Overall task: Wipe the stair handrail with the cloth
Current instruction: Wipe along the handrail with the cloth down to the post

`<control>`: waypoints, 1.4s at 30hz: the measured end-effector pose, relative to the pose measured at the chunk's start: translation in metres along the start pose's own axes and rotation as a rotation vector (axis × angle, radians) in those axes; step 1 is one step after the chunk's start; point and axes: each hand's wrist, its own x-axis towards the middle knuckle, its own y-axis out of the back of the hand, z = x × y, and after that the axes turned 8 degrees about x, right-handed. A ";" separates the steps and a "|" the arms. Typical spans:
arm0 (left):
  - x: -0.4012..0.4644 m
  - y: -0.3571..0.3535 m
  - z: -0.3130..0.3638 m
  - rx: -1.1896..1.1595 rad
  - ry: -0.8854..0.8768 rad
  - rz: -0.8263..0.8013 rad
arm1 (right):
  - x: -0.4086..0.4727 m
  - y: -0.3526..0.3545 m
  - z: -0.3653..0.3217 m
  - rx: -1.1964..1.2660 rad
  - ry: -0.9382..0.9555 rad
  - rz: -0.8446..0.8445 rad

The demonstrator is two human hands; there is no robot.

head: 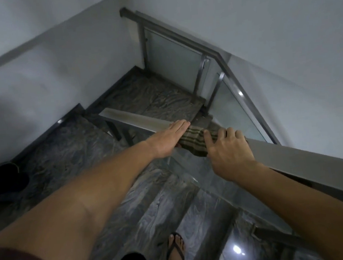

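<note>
Head: both hands (168,139) (228,154) press cloth (194,141) on handrail (306,160); glass panel (233,108) beyond.

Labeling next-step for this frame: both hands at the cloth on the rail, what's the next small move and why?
Probably slide the cloth along the handrail toward its far end. The left hand lies flat at the cloth's far side and the right hand presses its near edge, so it is pinned on the rail top, and bare rail stretches ahead of it.

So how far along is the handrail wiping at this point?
Finished stretches can't be told from the rail's look. In hand: the striped cloth lies draped over the handrail, left hand flat beside it, right hand on it. The far sloping rail looks untouched.
</note>
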 end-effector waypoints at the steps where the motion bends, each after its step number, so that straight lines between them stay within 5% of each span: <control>1: 0.001 -0.004 -0.013 -0.007 0.003 -0.005 | 0.012 -0.002 -0.009 -0.004 -0.002 -0.003; 42: 0.063 -0.168 -0.506 -0.052 -0.180 0.171 | 0.419 -0.086 -0.310 -0.038 -0.058 0.000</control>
